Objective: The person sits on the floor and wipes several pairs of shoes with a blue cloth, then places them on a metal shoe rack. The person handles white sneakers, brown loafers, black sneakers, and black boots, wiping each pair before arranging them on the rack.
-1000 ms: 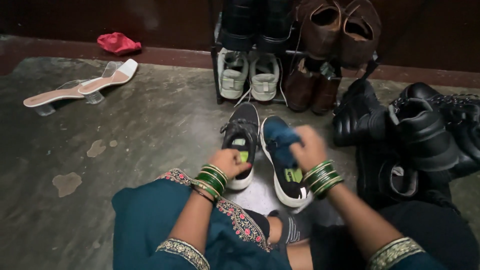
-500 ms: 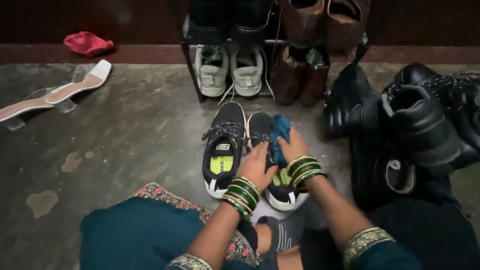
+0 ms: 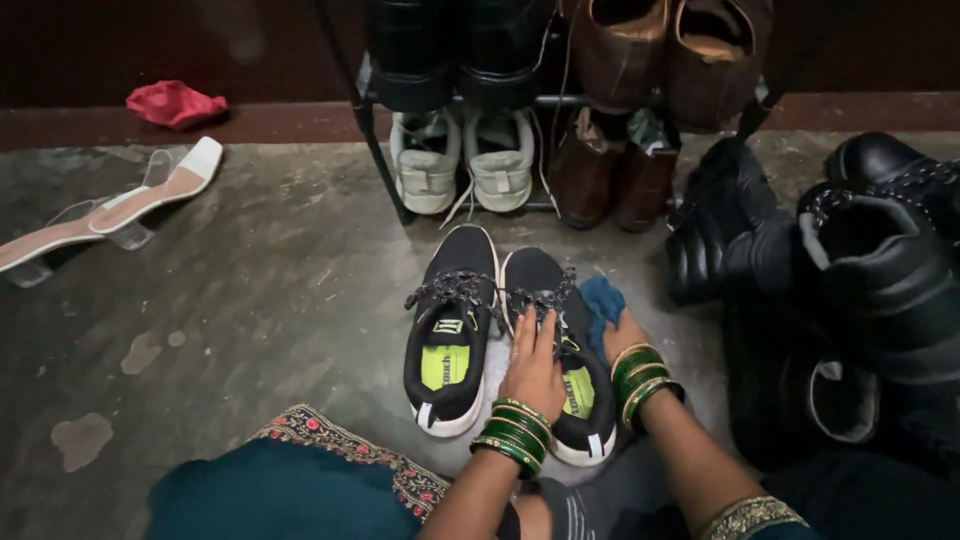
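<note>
Fingers (image 3: pixel 535 335) of my left hand (image 3: pixel 532 368) lie flat, steadying the black sneaker (image 3: pixel 560 350); my right hand (image 3: pixel 622 335) grips the blue cloth (image 3: pixel 600 300), wiping its side. Next, press along the sole.

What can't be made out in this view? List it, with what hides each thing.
Head view only:
- Right sneaker: its opening is covered by the left hand.
- Right hand: fingers hidden behind the blue cloth.
- Shoe rack: top row cut off by the frame edge.
- Black boots: detail lost in shadow.

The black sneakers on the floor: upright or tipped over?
Upright. Both black sneakers rest on their soles side by side, openings and green insoles facing up. The left hand rests on the right-side one.
</note>
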